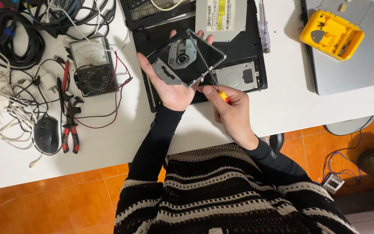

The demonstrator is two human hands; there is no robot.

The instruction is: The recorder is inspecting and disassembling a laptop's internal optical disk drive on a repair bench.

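Head view looked straight down on a white tabletop (282,108) where a person in a black-and-cream striped knit sat. The left hand (169,84) lay palm up under an opened optical drive (186,57), fingers curled around its far edge, so the drive was held tilted just above a dismantled black laptop base (247,47). The right hand (232,110) was closed around the yellow-and-red handle of a screwdriver (204,65), whose thin shaft ran up and to the left across the drive's face, the tip reaching the drive's upper edge. The two hands sat close together, nearly touching at the drive's near corner. In the laptop base a silver hard disk (241,77) sat in its bay, just right of the held drive, and a second flat silver drive (221,15) lay at the top of the base. A slim clear-handled screwdriver (263,26) rested beside the base on its right. Farther right, a yellow bit case (332,34) stood open on a closed grey laptop (360,56). To the left lay an analogue multimeter (92,65) with red and black leads, red-handled pliers (70,132), a black mouse (47,135), and tangled black and white cables (5,65).
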